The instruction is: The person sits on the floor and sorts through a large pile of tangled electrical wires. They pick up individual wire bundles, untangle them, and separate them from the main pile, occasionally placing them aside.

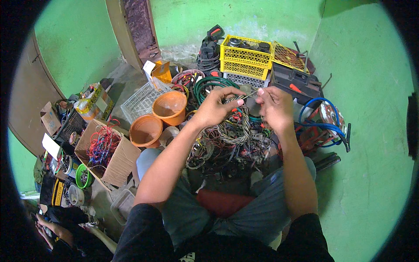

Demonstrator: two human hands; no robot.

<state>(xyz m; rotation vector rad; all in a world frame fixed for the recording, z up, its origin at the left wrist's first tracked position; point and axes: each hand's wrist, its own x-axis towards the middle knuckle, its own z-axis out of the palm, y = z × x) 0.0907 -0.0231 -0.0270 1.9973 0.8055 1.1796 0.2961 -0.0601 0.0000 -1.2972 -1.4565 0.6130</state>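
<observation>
My left hand [222, 104] grips the top of a coiled bundle of twisted striped wire [246, 126], which hangs down from it in a loop. Beside it on the right, my right hand [274, 105] pinches a thin wire end [251, 94] between thumb and fingers; the strand runs across to the bundle. Below both hands lies a tangled heap of mixed wires and connectors [258, 147] between my knees. A coil of green hose or cable [199, 85] lies behind my left hand.
Orange plastic pots [146, 131] and a cardboard box [122, 160] of red and blue wires stand left. Yellow crates [245, 59] and a black toolbox [288, 78] stand ahead. Blue cable [319, 124] is at the right by the green wall. Another person's arm [57, 229] shows lower left.
</observation>
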